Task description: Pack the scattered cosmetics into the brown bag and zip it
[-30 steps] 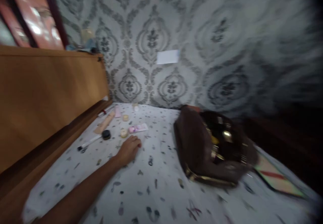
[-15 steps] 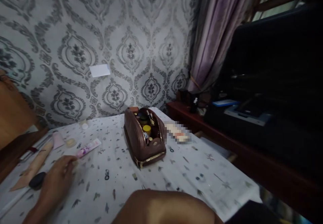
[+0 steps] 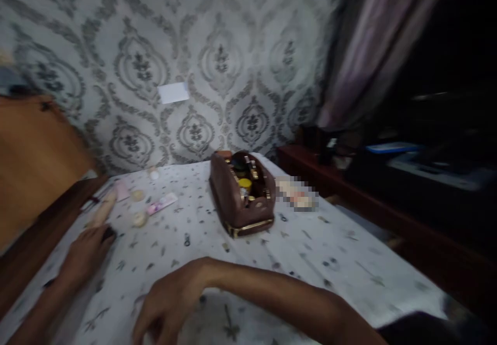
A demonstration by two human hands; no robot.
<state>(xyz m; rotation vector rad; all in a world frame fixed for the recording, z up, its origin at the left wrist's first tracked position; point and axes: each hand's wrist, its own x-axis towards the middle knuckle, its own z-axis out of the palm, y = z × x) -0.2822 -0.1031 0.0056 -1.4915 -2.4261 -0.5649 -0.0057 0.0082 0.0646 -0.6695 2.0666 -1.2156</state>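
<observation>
My left hand [image 3: 86, 256] lies on the patterned white sheet [image 3: 310, 252] at the left, fingers stretched out, its fingertips at a small black jar [image 3: 109, 232]. Just beyond it lie a beige tube [image 3: 103, 210], a pale round jar [image 3: 139, 219] and a pink tube [image 3: 161, 203]. My right hand [image 3: 167, 303] hangs low in the foreground with the wrist bent and the fingers drooping apart over the sheet, holding nothing. A brown cosmetic pouch [image 3: 237, 207] stands open in the middle, with small bottles and a yellow cap showing inside.
A wooden headboard [image 3: 34, 169] rises at the left. Patterned wallpaper [image 3: 233, 75] with a white patch [image 3: 173, 92] is behind. A dark wooden ledge [image 3: 349, 189] with clutter and a curtain [image 3: 361, 60] stand at the right. More small jars [image 3: 136, 195] lie near the wall.
The view has swung back a little to the left and is blurred. My right forearm and hand have come into the foreground. My left hand has shifted onto the black jar.
</observation>
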